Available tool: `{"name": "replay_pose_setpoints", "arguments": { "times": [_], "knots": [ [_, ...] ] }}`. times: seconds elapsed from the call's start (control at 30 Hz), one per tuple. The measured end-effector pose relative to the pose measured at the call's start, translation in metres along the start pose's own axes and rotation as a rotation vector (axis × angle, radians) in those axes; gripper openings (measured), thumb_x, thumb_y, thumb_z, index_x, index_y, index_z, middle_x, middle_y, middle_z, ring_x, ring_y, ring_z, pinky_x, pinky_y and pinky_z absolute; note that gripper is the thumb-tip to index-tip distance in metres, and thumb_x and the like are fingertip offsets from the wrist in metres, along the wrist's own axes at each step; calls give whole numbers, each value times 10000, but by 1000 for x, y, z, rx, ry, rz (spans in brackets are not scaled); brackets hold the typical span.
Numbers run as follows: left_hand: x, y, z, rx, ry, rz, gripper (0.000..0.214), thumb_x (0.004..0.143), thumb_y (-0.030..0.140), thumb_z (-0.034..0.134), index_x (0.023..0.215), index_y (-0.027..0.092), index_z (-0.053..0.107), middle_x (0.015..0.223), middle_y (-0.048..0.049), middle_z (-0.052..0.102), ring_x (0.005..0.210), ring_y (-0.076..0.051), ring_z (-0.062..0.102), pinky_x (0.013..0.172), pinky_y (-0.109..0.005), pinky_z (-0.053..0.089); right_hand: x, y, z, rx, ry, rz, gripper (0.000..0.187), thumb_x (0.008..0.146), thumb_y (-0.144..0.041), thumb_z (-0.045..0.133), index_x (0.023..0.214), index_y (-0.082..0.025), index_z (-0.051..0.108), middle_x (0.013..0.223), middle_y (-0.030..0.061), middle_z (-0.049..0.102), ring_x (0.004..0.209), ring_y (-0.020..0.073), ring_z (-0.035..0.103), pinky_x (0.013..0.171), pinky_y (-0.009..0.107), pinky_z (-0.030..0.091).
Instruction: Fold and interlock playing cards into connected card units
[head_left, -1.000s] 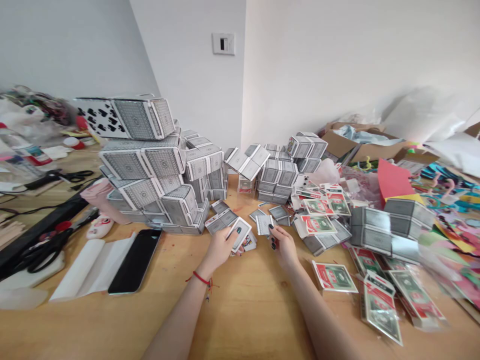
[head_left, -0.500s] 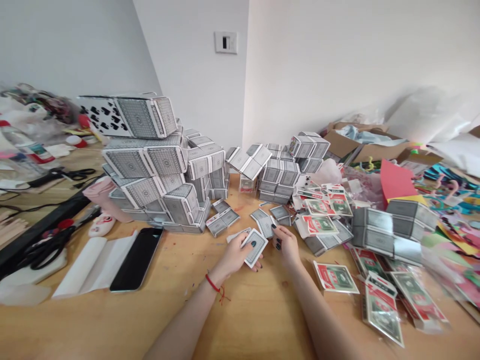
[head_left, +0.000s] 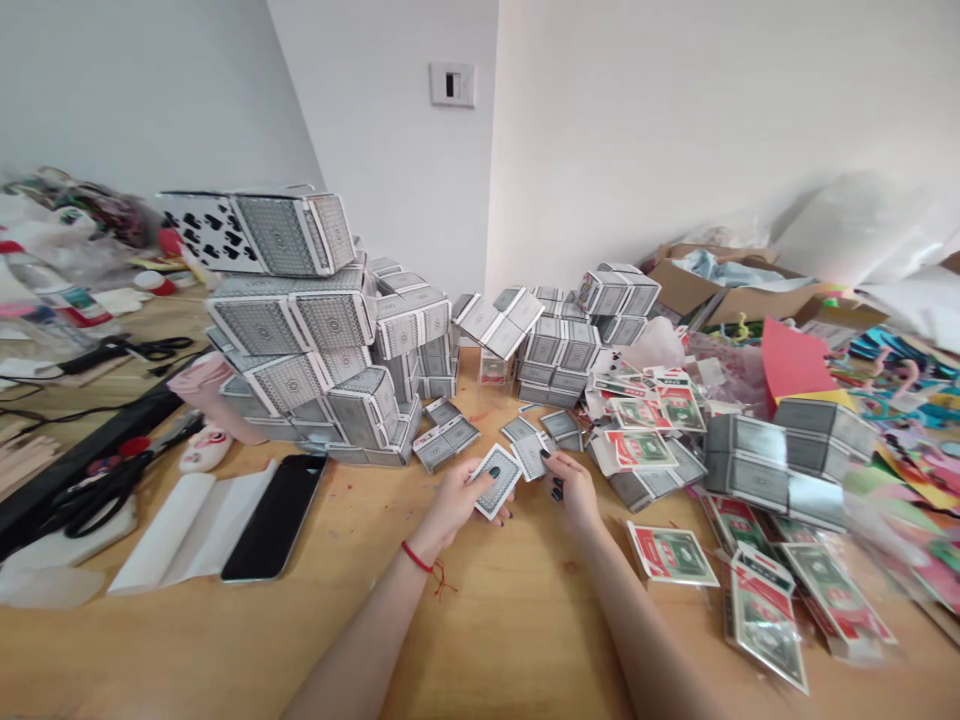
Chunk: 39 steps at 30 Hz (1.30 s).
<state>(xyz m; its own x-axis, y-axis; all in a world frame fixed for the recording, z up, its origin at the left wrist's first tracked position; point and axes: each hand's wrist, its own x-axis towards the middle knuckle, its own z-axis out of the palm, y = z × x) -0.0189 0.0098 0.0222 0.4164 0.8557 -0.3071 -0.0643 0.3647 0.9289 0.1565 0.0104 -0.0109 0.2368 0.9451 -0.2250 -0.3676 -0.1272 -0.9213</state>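
Observation:
My left hand (head_left: 455, 498) is closed on a playing card (head_left: 498, 486) with its patterned grey back up, thumb on top and fingers underneath. Whether more cards lie beneath it I cannot tell. Pinched at its edge between the thumb and finger of my right hand (head_left: 571, 488) is another grey-backed card (head_left: 531, 460), close to the first card's upper corner. Just beyond the hands lie folded card pieces (head_left: 448, 440) and a further grey piece (head_left: 564, 430) on the wooden table (head_left: 510, 620).
Stacked blocks made of cards (head_left: 300, 380) rise at the left, and more blocks (head_left: 559, 350) stand at the back. Red-and-green card boxes (head_left: 671, 556) lie at the right. A phone (head_left: 276, 520), white paper roll (head_left: 169, 530) and black scissors (head_left: 112, 490) are on the left.
My left hand has shifted a little left and away from me, and its card has tilted slightly. My right hand stays nearly in place.

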Motion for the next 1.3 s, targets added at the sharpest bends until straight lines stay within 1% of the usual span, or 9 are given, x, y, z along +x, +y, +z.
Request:
{"name": "replay_pose_setpoints", "arguments": {
  "times": [0.27, 0.47, 0.6, 0.77, 0.93, 1.07, 1.13, 1.2, 1.3],
  "knots": [
    [0, 1, -3, 57, -77, -32, 289, 727, 321, 514, 926, 111, 526, 658, -70, 657, 436, -136, 582, 392, -225, 444, -7, -3, 8, -93, -171, -47, 277, 639, -424, 632, 700, -170, 540, 442, -82, 335, 358, 50, 281, 351, 190, 194],
    [-2, 5, -9, 59, -117, -47, 225, 721, 292, 511, 850, 110, 535, 573, -43, 630, 373, -120, 539, 351, -211, 415, -15, -6, 17, -193, -302, -105, 474, 703, -468, 559, 1093, -216, 464, 489, -75, 406, 368, 79, 361, 339, 196, 301],
    [-2, 6, -12, 68, -151, -50, 197, 715, 283, 513, 806, 110, 536, 517, -20, 603, 336, -103, 500, 305, -184, 353, -17, -4, 17, -236, -365, -97, 558, 727, -463, 537, 1204, -215, 390, 497, -78, 390, 375, 72, 360, 352, 188, 317],
    [0, 2, -7, 87, -62, -7, 201, 731, 316, 499, 779, 123, 530, 513, -12, 599, 326, -94, 488, 297, -182, 339, -19, 1, 19, -260, -400, -115, 575, 763, -473, 488, 1254, -218, 333, 489, -84, 370, 377, 73, 358, 354, 187, 316],
    [5, -7, -2, 93, 63, 10, 323, 788, 439, 378, 668, 158, 481, 445, -8, 570, 292, -120, 477, 287, -221, 353, -22, 4, 23, -274, -436, -110, 567, 775, -472, 472, 1257, -220, 313, 502, -84, 368, 382, 73, 365, 355, 185, 319],
    [6, -9, -2, 129, 73, 23, 335, 785, 460, 372, 657, 167, 474, 435, -3, 552, 308, -141, 494, 303, -244, 376, -25, 4, 24, -262, -453, -98, 520, 775, -462, 474, 1215, -218, 347, 513, -85, 376, 384, 70, 361, 356, 181, 317],
    [6, -9, -3, 148, 52, 28, 294, 781, 441, 390, 737, 167, 488, 466, 5, 559, 331, -151, 512, 319, -250, 385, -25, 4, 25, -236, -448, -103, 498, 765, -438, 502, 1192, -230, 350, 547, -81, 412, 394, 68, 376, 362, 179, 321],
    [7, -8, -5, 181, 91, 99, 249, 775, 401, 421, 839, 171, 493, 539, 7, 582, 395, -149, 542, 368, -247, 406, -25, 5, 27, -186, -447, -114, 477, 746, -407, 543, 1153, -240, 360, 597, -69, 466, 418, 72, 412, 377, 181, 335],
    [10, -9, -7, 247, 270, 292, 218, 775, 344, 441, 901, 174, 490, 684, -9, 602, 570, -138, 573, 503, -239, 440, -24, 7, 29, -154, -475, -139, 376, 706, -365, 606, 1018, -213, 460, 628, -47, 511, 458, 79, 443, 421, 192, 366]
  ]
}}
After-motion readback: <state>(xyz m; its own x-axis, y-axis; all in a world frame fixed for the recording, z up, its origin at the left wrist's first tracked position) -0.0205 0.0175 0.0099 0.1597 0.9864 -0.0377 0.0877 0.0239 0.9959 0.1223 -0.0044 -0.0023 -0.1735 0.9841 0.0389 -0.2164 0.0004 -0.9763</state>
